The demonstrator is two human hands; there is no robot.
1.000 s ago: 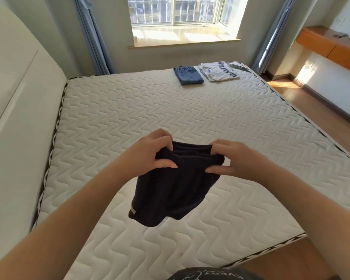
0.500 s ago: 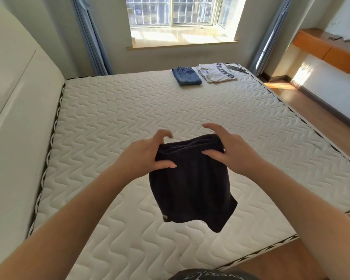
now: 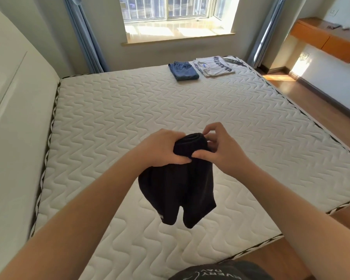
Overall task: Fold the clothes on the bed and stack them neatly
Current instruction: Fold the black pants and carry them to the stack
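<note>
Dark navy shorts (image 3: 178, 188) hang in the air above the near part of the white quilted mattress (image 3: 129, 110), waistband bunched at the top, both legs dangling. My left hand (image 3: 160, 148) grips the bunched waistband from the left. My right hand (image 3: 220, 148) pinches the waistband's right side between thumb and fingers, thumb touching the left thumb. At the far end of the mattress lie folded blue denim shorts (image 3: 183, 70) and, right beside them, a folded white T-shirt stack (image 3: 215, 65) with dark lettering.
A padded headboard (image 3: 14, 118) runs along the left. A window (image 3: 170, 9) with blue curtains is behind the bed. Wooden floor (image 3: 321, 102) lies to the right, under an orange wall shelf (image 3: 329, 40).
My hands came together, gathering the waistband into a tight bunch. The shorts swung and now hang with both legs down.
</note>
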